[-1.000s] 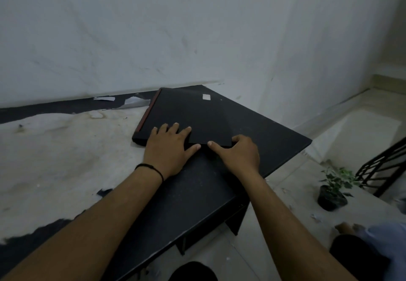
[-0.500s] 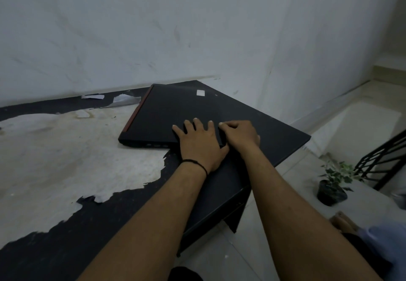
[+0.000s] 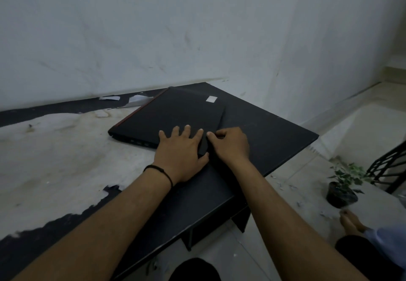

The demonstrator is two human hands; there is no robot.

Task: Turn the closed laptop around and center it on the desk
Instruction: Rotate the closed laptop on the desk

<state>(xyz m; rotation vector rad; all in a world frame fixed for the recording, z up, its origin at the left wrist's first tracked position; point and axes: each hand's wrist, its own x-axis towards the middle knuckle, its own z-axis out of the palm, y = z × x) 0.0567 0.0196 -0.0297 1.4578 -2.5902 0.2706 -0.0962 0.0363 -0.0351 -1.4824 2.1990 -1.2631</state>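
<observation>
The closed black laptop (image 3: 175, 109), with a red strip along its left edge and a white sticker (image 3: 211, 98) on the lid, lies at an angle on the right part of the desk (image 3: 274, 135). My left hand (image 3: 180, 151) lies flat on the lid at the near corner, fingers spread, thumb hooked around the corner edge. My right hand (image 3: 230, 144) is right beside it, its fingers curled on the laptop's near right edge. The two hands almost touch.
The desk's black top is worn to white on the left (image 3: 55, 160), with paper scraps (image 3: 109, 98) by the wall. On the floor to the right stand a small potted plant (image 3: 342, 184) and a black metal frame (image 3: 391, 166). A bare foot (image 3: 351, 221) is nearby.
My left hand has slid right along the laptop's near edge to the corner beside my right hand. The laptop has turned a little, its left corner swinging out leftward.
</observation>
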